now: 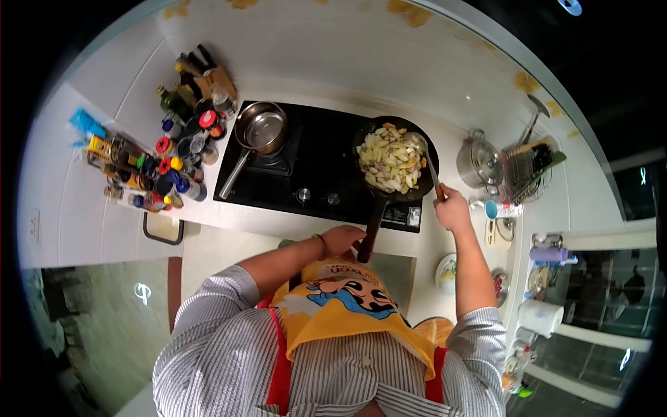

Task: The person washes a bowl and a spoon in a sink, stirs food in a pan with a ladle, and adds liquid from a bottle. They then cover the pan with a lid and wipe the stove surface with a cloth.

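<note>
A dark wok point(425, 192) sits on the right side of the black cooktop, holding pale chopped vegetable pieces point(390, 158) that look like onion or cabbage, with some browned bits. My right hand point(453, 210) is closed round the wooden handle of a metal spatula point(431, 167), whose head reaches into the wok's right side among the pieces. At the wok's long brown handle point(372, 233), my left hand point(342, 240) is closed from the left; its fingertips are partly hidden.
A steel saucepan point(261, 128) stands on the left of the cooktop point(319, 160). Bottles and jars point(174, 170) crowd the left counter, near a knife block point(217, 82). To the right are a lidded pot point(479, 161), a dish rack point(531, 174) and a plate point(447, 273).
</note>
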A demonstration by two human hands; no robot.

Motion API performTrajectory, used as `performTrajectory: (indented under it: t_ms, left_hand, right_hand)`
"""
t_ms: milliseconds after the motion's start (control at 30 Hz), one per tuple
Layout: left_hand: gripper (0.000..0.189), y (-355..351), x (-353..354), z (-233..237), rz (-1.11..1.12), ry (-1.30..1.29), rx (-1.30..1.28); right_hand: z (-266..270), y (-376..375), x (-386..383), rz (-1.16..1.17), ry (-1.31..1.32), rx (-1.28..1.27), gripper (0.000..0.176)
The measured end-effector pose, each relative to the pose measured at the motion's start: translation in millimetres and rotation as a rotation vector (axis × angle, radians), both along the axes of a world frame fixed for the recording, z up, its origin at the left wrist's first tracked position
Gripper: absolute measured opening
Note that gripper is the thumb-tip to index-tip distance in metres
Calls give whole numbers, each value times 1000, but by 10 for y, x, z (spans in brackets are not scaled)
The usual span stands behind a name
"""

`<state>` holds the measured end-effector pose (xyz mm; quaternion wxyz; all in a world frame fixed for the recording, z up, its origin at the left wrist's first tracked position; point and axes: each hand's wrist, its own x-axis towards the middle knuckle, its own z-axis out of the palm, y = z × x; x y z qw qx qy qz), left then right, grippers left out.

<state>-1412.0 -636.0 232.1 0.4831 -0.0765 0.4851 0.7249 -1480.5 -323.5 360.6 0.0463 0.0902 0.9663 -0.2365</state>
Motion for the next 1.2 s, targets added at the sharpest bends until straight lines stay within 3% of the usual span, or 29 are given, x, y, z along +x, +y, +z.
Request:
performTrajectory:
  t_ms: [67, 100, 167, 200, 267, 333, 367, 400, 533, 633, 700, 733, 800, 900, 1033, 1100, 1200]
  left_hand:
    - [38, -280, -308, -159, -269, 476, -363]
    - [28, -474, -503, -250, -254, 997, -668]
    - [21, -705, -991, -265, -80, 987, -958]
    - [21, -755, -1312, -610, 21, 1059, -1078]
    - [34, -767, -1769, -731, -23, 1092, -1187]
    - [46, -641, -2134, -935, -76, 1124, -1188]
    - [51, -547, -2267, -1030, -114, 1139, -1200]
    - [54, -420, -2367, -1078, -169, 1124, -1244]
    - [44, -191, -2578, -1165, -319, 1216, -1257]
    - [39, -129, -2745, -1278, -363, 1223, -1258]
    - [38, -117, -2784, -1360, -390, 1225, -1255]
    - [39, -124, -2820, -1361, -453, 1150, -1266]
    - [41, -149, -2850, -1339, -518, 1081, -1286]
    - [43, -152, -2706, -1257, -356, 1248, -1268]
    - [43, -41, -2659, -1129, -328, 1272, -1223]
    - [42, -4, -2678, -1061, -416, 1031, -1317]
    - [40, -22, -2623, -904, -490, 1027, -1329]
  right_hand:
    - [164, -145, -9, -36, -148, -46, 52]
    - [234, -185, 17, -104, -293, -106, 52]
    - [243, -70, 11, -96, -291, -139, 53]
    - [288, -16, 24, -108, -326, -199, 53]
    - [377, 25, 59, -156, -336, -241, 53]
    - [-57, 219, 74, -52, -200, -141, 44]
    - [-281, 303, 117, -29, -167, -239, 42]
    - [234, -56, 196, -167, -315, -268, 43]
    - [413, 84, 342, -242, -385, -390, 45]
    - [154, 323, 404, -221, -198, -338, 44]
    - [-258, 455, 414, 85, 360, 31, 44]
    - [-98, 323, 420, 76, 359, 16, 44]
    - [266, 132, 410, -245, -320, -377, 44]
    - [317, 153, 417, -326, -382, -623, 47]
    - [154, 148, 460, -377, -302, -555, 50]
    - [208, 176, 446, -357, -357, -619, 50]
    - [264, 233, 415, -355, -368, -697, 50]
